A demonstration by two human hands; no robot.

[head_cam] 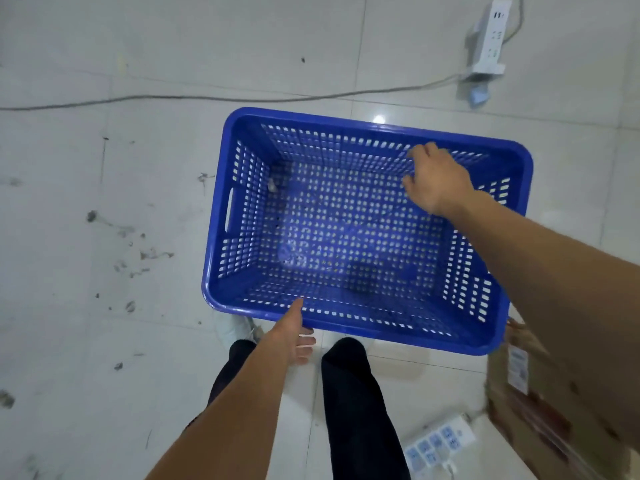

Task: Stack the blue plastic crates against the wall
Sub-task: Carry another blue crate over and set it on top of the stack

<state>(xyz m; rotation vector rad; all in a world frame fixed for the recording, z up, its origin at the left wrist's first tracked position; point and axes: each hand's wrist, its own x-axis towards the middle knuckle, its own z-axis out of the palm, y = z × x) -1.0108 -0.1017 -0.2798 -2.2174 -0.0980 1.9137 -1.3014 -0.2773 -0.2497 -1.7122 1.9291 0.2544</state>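
Observation:
A single blue plastic crate [242,209] with perforated walls and floor fills the middle of the view, open side up and empty, hanging above my feet. My left hand [294,336] clamps its near rim, thumb inside the wall and fingers underneath. My right hand [434,180] reaches across the inside, and its fingers hook onto the far wall just below the rim. No other crate and no wall are in view.
Grey tiled floor with dirt marks on the left. A grey cable [207,98] runs across the floor to a white power strip [490,36] at the top right. Another power strip [438,441] and a cardboard box [533,403] lie at the lower right.

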